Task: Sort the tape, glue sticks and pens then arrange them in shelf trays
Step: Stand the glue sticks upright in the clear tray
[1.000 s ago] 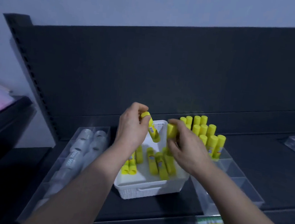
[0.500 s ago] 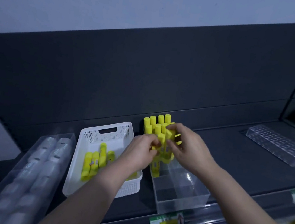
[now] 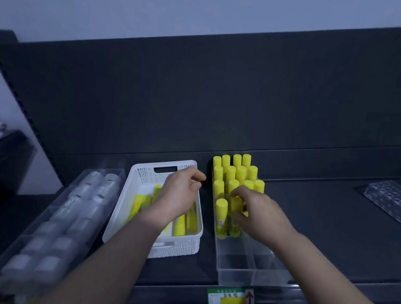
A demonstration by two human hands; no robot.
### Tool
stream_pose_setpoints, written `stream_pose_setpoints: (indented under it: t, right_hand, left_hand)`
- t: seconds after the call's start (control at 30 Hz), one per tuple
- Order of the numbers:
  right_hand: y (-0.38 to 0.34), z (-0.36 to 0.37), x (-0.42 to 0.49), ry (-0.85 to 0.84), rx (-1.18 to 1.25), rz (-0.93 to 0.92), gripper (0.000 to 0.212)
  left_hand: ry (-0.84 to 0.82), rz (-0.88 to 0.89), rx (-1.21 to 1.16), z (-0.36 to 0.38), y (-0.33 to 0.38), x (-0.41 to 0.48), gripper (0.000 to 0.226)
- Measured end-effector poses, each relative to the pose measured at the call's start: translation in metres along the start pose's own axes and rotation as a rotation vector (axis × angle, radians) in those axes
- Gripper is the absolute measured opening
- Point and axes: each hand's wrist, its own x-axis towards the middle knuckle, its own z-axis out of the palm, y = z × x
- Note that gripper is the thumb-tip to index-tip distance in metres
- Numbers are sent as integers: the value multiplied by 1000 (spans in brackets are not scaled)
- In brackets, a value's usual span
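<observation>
Right hand [image 3: 262, 216] grip curled round upright yellow glue stick [image 3: 236, 206], cap up, in clear plastic tray [image 3: 235, 273]. Left hand [image 3: 179, 194] over white perforated basket [image 3: 142, 171], fingers curled; hold cannot tell.

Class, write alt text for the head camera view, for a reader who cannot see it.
A person's right hand grips a yellow glue stick among others standing upright in a clear tray; the left hand hovers, loosely curled, over a white basket of glue sticks lying flat. Tape rolls fill a second tray at left.
</observation>
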Motion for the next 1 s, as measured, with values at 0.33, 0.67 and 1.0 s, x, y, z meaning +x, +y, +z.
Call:
stream_pose_setpoints:
  t: [0.33, 0.67, 1.0]
  right_hand:
    - [-67, -15, 11, 261, -61, -224, 34]
    - [-99, 22, 12, 148, -49, -165, 32]
    - [-109, 32, 21, 100, -24, -53, 34]
  left_hand:
    - [155, -152, 85, -43, -53, 5, 19]
    - [-306, -320, 497, -32, -72, -5, 18]
    - [-227, -300, 602, -31, -75, 3, 44]
